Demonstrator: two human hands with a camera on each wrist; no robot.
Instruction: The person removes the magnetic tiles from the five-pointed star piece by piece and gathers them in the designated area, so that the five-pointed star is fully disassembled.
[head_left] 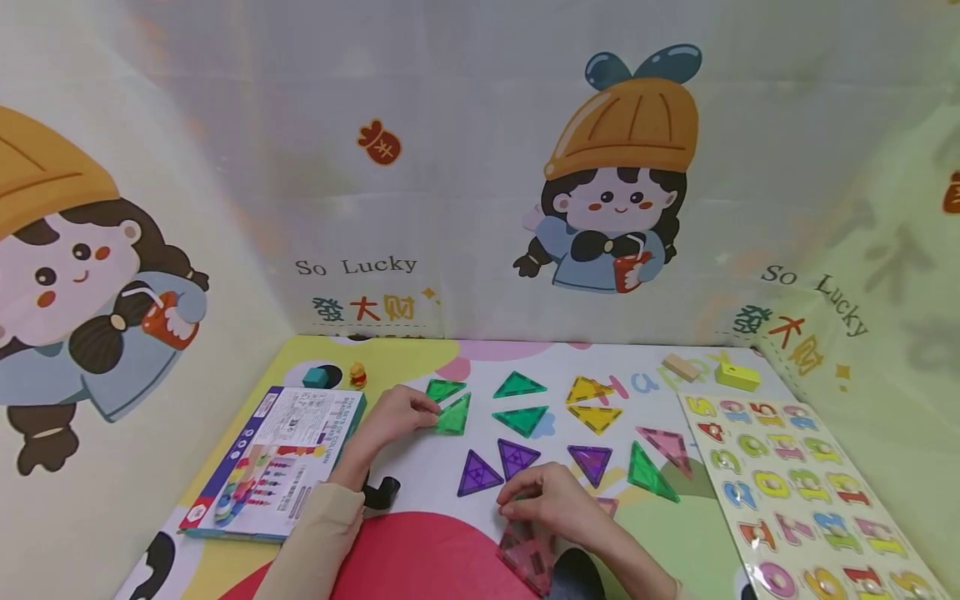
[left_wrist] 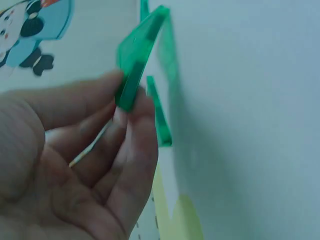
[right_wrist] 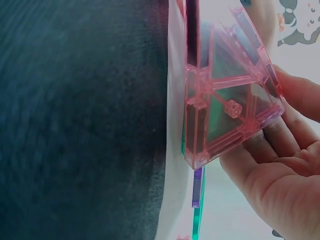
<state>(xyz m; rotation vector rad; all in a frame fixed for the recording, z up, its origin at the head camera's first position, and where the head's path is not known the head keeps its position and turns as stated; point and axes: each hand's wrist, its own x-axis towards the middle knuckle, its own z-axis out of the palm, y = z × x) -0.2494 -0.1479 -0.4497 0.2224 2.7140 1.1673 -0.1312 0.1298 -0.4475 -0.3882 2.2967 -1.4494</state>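
Observation:
My left hand (head_left: pixel 401 417) pinches a translucent green triangular magnetic tile (head_left: pixel 454 417) between thumb and fingers, raised at a tilt in the left wrist view. Just behind it lies another green triangular tile (head_left: pixel 444 388). Nearer the front, my right hand (head_left: pixel 558 504) holds a translucent pink triangular tile (right_wrist: pixel 227 82) by its edge; whether it is a single tile or more cannot be told. Two purple triangles (head_left: pixel 478 473) lie beyond that hand, close together. Another pink tile (head_left: pixel 607 505) is partly hidden behind the right hand.
Pairs of green tiles (head_left: pixel 519 384) and yellow tiles (head_left: pixel 595 418) lie at the middle back. A boxed toy (head_left: pixel 288 458) is at left, a number puzzle board (head_left: pixel 810 492) at right. Small blocks (head_left: pixel 737 377) and a small figure (head_left: pixel 357 375) stand along the back.

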